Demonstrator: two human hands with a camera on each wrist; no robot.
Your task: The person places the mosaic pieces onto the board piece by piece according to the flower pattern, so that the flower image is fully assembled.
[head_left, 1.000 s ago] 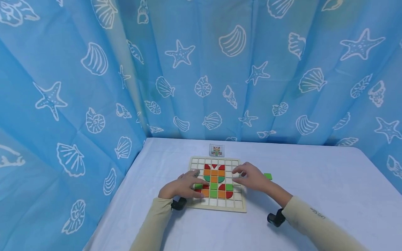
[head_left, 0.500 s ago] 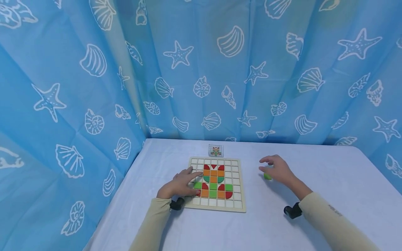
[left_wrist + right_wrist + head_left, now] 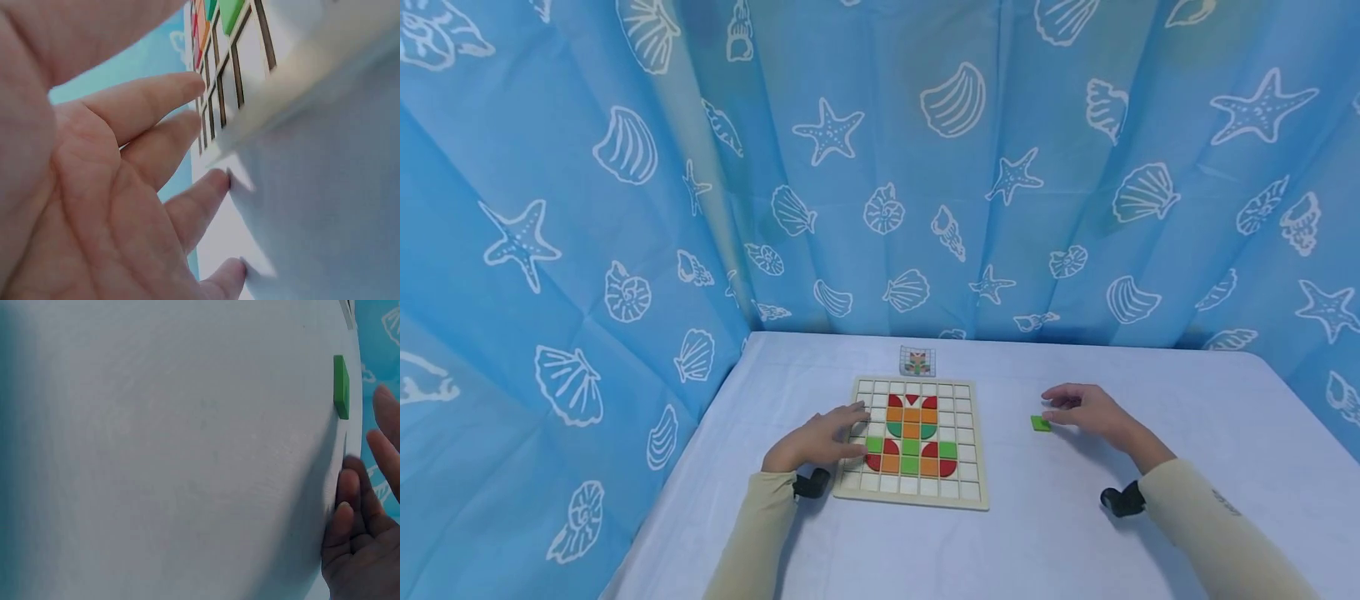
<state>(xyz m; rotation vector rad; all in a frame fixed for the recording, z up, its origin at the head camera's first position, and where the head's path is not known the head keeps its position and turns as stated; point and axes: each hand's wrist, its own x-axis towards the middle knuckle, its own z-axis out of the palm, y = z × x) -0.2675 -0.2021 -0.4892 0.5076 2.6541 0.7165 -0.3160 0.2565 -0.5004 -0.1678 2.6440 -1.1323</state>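
Observation:
A wooden grid board (image 3: 917,500) lies on the table with a tulip-like pattern of red, orange, green and teal tiles (image 3: 911,429). My left hand (image 3: 820,437) is over the board's left edge, fingers spread and loosely bent, holding nothing. In the left wrist view its fingers (image 3: 169,100) are beside the board's frame; contact cannot be told. To the right of the board, a single green square tile (image 3: 1040,423) lies on the table. My right hand (image 3: 1093,412) is just right of it, thumb and forefinger parted; the right wrist view shows the green tile (image 3: 340,387) outside its grip.
Behind the board lies a small card (image 3: 917,361) with a similar coloured pattern. A white cloth covers the table (image 3: 1150,375). Blue curtains (image 3: 880,167) with shells and starfish stand along the back and left side. Both wrists carry black cameras (image 3: 1122,500).
My right hand has moved right from over the board to beside the loose green tile. My left hand has drawn left, off the lower tiles towards the board's edge.

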